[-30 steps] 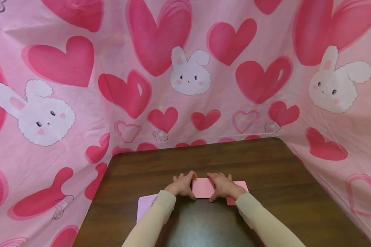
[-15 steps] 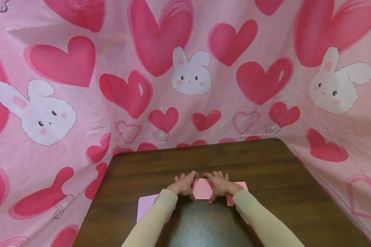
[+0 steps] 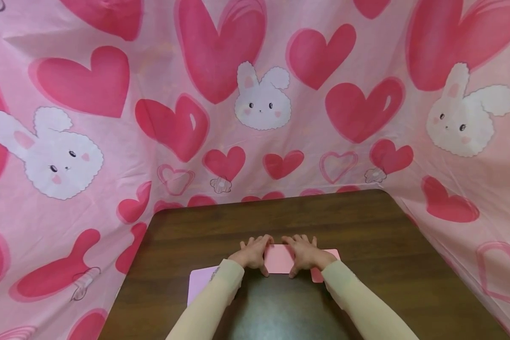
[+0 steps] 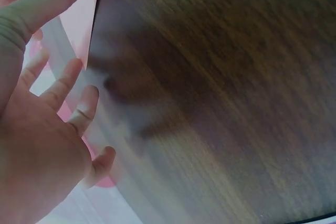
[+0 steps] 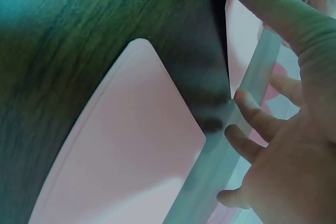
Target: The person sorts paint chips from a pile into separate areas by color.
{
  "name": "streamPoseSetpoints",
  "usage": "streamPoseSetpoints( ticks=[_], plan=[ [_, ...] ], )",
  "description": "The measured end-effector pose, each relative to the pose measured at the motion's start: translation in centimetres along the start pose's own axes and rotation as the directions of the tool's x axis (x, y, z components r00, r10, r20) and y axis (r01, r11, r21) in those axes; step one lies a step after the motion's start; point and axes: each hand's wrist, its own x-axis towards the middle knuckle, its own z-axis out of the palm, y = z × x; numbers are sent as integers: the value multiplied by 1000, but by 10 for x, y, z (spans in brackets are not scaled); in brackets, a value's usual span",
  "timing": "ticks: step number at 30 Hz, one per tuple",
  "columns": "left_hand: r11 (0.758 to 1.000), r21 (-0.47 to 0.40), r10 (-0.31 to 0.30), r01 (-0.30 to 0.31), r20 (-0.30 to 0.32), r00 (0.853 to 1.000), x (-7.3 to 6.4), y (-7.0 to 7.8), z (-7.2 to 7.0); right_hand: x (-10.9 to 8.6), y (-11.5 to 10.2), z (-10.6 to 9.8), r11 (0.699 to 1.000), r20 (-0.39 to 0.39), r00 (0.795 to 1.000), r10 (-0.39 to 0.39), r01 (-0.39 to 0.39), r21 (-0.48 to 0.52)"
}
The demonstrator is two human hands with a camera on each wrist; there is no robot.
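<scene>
A pink card lies level between my two hands over the middle of the table. At its left end, my left hand grips it with the thumb at the near corner and the index finger at the far one. My right hand holds the opposite end in the same way. In the left wrist view, the other fingers of the left hand are spread beside the card. The right wrist view shows the thumb of the right hand along the near side of the held card.
A second pink card with rounded corners lies flat under my right wrist. Partly behind my left sleeve is a lilac card. The dark wooden table ends at a pink cloth printed with hearts and rabbits, which surrounds it.
My right hand has shifted very slightly left along the held card. The left hand and the other cards look the same.
</scene>
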Motion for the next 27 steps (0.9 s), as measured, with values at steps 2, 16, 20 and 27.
streamPoseSetpoints(
  ticks=[2,16,20,27],
  plan=[
    [1000,5,9,-9,-1,1000,0,0,-1,1,0,0,1000,13,1000,7,-7,26],
    [997,67,28,-27,-15,1000,-3,8,-2,3,5,1,996,46,999,4,-8,85],
    [998,49,28,-27,-9,1000,-3,6,-2,1,6,2,996,30,999,-22,20,83],
    [1000,-8,12,-12,-31,999,-4,-2,1,-3,9,2,999,-1,999,-43,43,25]
  ],
)
